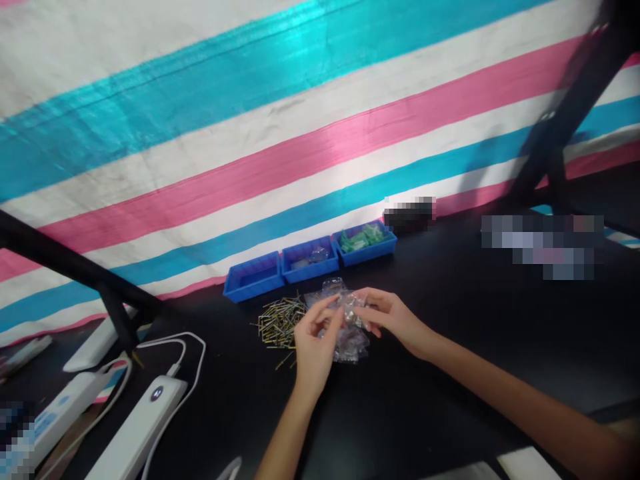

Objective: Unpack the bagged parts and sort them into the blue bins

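Observation:
Both hands meet over the middle of the black table around a small clear plastic bag. My left hand pinches its left side between thumb and fingers. From the right, my right hand grips the other side with thumb and fingers. What the bag contains is too small to make out. Beneath and behind my hands lies a pile of clear plastic bags. Just left of my left hand is a heap of thin metal pieces, silver and yellowish, like drill bits or pins.
Three blue bins stand in a row behind: a left bin, a middle bin with clear bags, and a right bin with green packets. White power strips and cables lie left. Black frame legs flank a striped sheet.

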Motion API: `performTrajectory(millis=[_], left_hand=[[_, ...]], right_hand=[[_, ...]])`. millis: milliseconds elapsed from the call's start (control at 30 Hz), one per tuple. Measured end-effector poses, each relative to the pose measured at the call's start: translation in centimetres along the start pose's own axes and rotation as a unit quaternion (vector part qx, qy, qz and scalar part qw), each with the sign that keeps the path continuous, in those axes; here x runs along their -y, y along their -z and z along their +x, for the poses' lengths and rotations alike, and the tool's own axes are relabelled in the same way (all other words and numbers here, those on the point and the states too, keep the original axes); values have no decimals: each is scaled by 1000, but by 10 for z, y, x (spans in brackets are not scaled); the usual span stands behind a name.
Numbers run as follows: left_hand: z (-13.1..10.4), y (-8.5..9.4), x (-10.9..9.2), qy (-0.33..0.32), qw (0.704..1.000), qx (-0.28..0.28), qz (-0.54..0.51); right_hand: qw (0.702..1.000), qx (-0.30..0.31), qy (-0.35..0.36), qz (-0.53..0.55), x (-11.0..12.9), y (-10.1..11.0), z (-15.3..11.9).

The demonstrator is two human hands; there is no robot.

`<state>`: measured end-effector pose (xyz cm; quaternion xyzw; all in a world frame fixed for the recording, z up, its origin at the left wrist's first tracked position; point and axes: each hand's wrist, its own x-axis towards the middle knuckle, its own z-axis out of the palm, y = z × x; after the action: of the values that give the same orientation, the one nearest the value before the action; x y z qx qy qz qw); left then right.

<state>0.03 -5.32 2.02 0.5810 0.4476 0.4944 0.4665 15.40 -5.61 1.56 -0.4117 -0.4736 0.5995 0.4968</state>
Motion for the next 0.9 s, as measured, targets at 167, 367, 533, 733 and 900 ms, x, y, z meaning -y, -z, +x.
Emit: performTrajectory(millis=[167,367,533,733,900], left_hand=[[-1,-3,-1,11,1000,26,6],[4,-4,3,40,999,28,4],[7,0,10,57,997,45,-8],[9,2,12,75,996,53,-19],[8,2,10,74,995,58,-21]], right_hand=[[999,31,-11,-28,-5,-5,-1],[999,25,-10,-27,-9,-5,0],[1000,18,-1,0,-9,-7,-1],[999,24,-23,24,-9,-11,-5],[1000,13,-5,0,-9,-11,-6]])
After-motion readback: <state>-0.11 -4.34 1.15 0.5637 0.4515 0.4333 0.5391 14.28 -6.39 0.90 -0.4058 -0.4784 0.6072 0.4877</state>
